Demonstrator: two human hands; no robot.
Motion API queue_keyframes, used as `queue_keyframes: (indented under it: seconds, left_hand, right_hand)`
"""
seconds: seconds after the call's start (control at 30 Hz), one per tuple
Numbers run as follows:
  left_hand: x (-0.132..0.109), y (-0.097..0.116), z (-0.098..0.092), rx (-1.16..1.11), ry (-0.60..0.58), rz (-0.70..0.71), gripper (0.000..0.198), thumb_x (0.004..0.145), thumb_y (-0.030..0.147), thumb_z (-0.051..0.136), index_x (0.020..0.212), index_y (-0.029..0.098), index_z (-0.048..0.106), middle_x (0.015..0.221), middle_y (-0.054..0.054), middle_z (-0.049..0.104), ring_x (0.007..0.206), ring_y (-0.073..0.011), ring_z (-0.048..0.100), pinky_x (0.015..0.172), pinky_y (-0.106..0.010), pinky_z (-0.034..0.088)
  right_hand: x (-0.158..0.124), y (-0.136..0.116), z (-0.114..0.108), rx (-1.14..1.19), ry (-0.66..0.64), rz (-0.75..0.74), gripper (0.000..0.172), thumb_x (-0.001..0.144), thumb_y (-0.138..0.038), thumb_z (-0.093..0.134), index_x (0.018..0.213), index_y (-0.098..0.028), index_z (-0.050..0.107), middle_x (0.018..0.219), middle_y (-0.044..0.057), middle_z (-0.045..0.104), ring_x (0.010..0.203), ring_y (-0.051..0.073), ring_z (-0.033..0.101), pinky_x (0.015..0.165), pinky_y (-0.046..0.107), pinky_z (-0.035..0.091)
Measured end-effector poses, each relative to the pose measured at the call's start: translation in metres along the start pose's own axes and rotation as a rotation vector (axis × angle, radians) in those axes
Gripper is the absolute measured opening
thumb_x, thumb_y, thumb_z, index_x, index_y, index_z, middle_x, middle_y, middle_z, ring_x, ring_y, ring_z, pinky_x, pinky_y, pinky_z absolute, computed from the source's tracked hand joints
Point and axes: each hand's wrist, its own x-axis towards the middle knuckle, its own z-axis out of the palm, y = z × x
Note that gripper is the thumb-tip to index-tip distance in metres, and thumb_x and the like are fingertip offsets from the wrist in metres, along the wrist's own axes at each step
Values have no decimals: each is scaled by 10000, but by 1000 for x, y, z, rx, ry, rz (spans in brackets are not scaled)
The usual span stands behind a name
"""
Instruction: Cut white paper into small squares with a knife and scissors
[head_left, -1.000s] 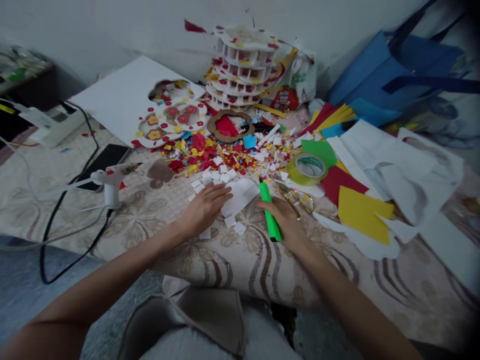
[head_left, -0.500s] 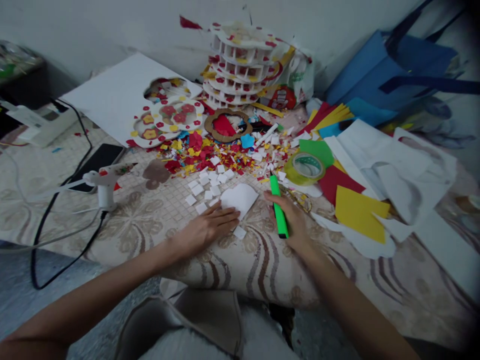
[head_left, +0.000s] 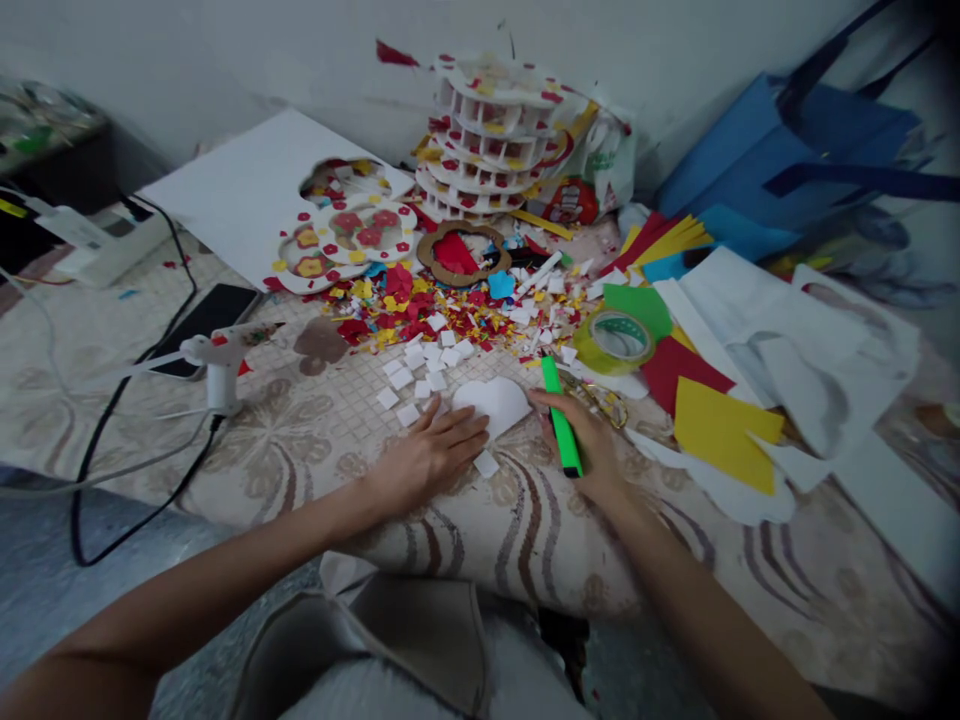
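Observation:
My left hand lies flat with fingers stretched out, its fingertips on a white scalloped foam or paper piece. Part of that piece is hidden under the fingers. In my right hand is a slim bright green utility knife, its dark tip pointing away from me. The right fingertips are close to the white piece's right edge. Several small white squares lie beyond my left hand, and a single white square lies just below its fingertips.
A white glue gun and a phone are at left. Behind stands a tiered white model above colourful scraps. Clear tape, scissors, a yellow sheet and a blue bag are at right.
The view has shifted slightly, so most things appear a little further right. The white scalloped piece has turned a little clockwise under my left fingers. My right hand keeps holding the utility knife.

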Motion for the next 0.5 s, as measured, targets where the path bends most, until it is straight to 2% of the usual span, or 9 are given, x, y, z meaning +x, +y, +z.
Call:
queue_keyframes:
  seconds: [0.1,0.17,0.2,0.27,0.33,0.43,0.5]
  left_hand:
    - [1,-7,-9,-53,-90,150,438,959,107,391,1374,227,466,1447,-59,477,1435,-237,273,1182,-562,157]
    - [-2,-13,-16,-80,-71,168,453,953,104,404,1377,252,460,1457,-49,466,1450,-238,231,1179,-566,166]
    - [-4,-16,-19,-94,-20,133,442,954,118,414,1372,252,465,1455,-60,469,1441,-241,261,1171,-559,207]
    - [-13,-22,-25,-114,130,-4,401,956,153,437,1347,221,488,1409,-102,514,1362,-241,408,1108,-505,359]
    - [-26,-26,-30,-107,267,-153,328,959,191,448,1272,190,542,1255,-118,620,1177,-229,566,982,-435,487]
    - [-45,-25,-32,-71,320,-310,211,944,253,491,1102,180,611,1008,-87,671,940,-212,627,832,-385,539]
    - [-56,-18,-31,-82,296,-378,190,913,286,552,1056,177,613,988,-80,648,919,-214,618,809,-380,537]
  right_hand:
    - [2,-5,-2,-2,28,-4,336,885,-179,519,1197,-285,586,1121,48,674,1012,226,652,854,384,532]
    - [3,-8,-3,-5,48,-16,308,886,-194,533,1175,-280,596,1128,51,679,1055,232,644,881,393,527]
    - [3,-10,-4,-7,58,-22,305,884,-192,535,1169,-279,599,1123,51,684,1051,232,649,882,395,529]
    - [3,-13,-5,-6,79,-36,306,878,-179,529,1158,-277,603,1107,52,695,1030,232,661,875,399,533]
    - [2,-14,-6,0,97,-36,300,875,-174,523,1144,-275,610,1099,53,701,1020,234,665,872,407,534]
    - [1,-14,-7,13,109,-11,276,873,-191,537,1126,-270,615,1100,52,701,1028,242,660,879,418,530]
    - [-1,-13,-6,20,107,15,267,871,-195,545,1118,-266,618,1104,52,699,1030,243,658,884,417,527]
